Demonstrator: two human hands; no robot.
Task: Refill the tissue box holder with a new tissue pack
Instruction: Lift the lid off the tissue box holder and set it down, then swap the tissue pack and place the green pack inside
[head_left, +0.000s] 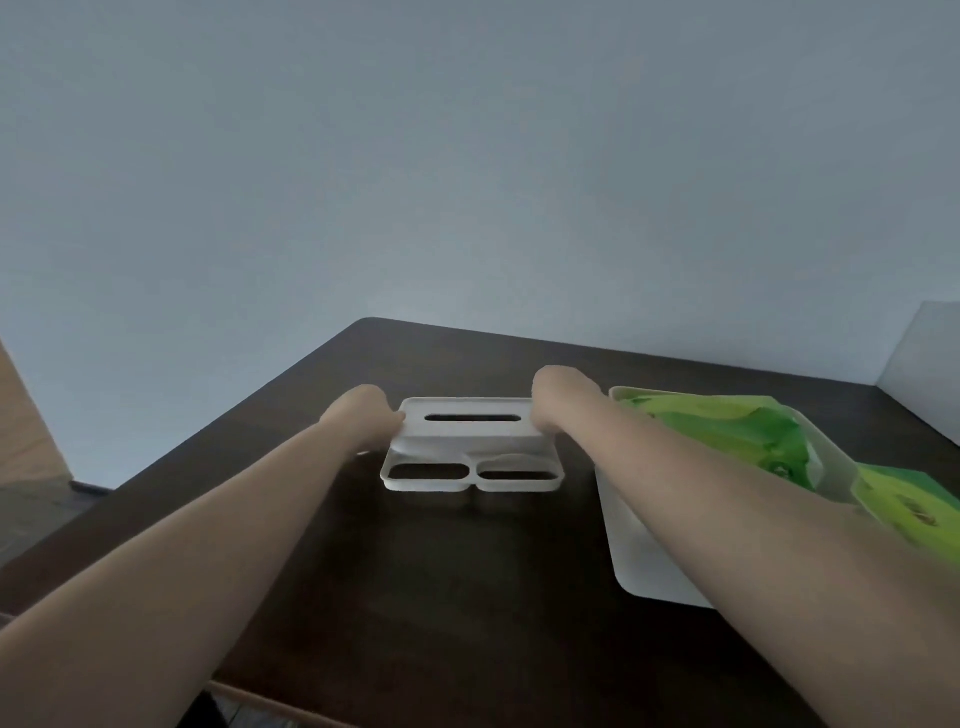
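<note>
A dark brown wooden worktop stands against a plain pale wall. On it the white plastic tissue box holder lies with its long axis left to right, slot upward. The left hand and right hand grip its ends. A green tissue pack rests in a white tray just right

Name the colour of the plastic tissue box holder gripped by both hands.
White plastic tissue box holder, with a dark slot on top; seen in the head view.
</note>
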